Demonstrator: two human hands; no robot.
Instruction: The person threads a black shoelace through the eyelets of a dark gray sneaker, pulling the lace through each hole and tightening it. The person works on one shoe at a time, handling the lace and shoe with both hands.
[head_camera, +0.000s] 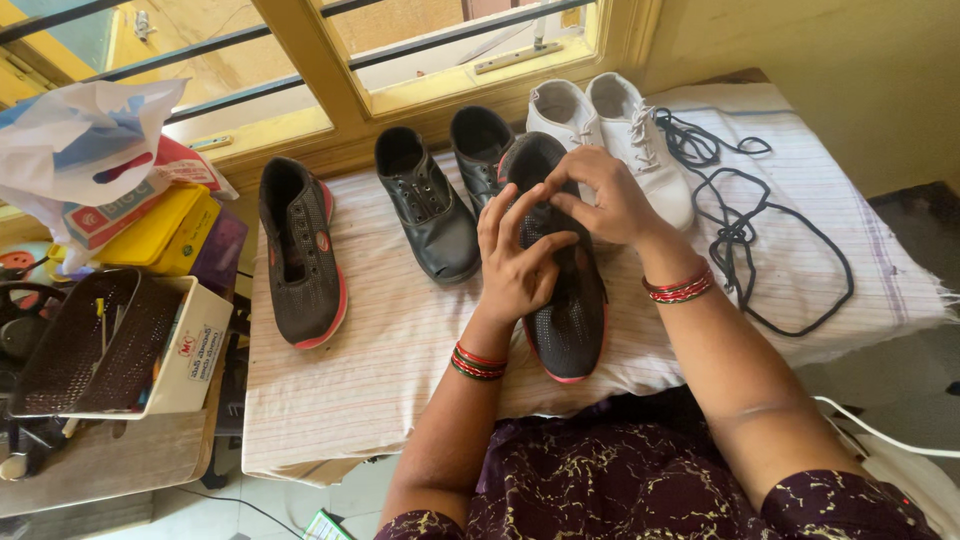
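A dark grey mesh sports shoe with a red sole (568, 318) lies on the striped cloth in front of me, toe toward me. My left hand (517, 262) rests on its upper, fingers spread over the lacing area. My right hand (606, 196) meets it from the right, fingertips pinched at the shoe's opening; whether a lace is between them I cannot tell. Its matching shoe (300, 255) lies apart at the left. Black laces (745, 235) lie loose in a tangle at the right.
Two black leather shoes (428, 205) and two white shoes (620, 130) stand along the window side of the cloth-covered table (380, 350). At the left are a white box with a dark basket (100, 345), yellow boxes and a plastic bag (80, 135).
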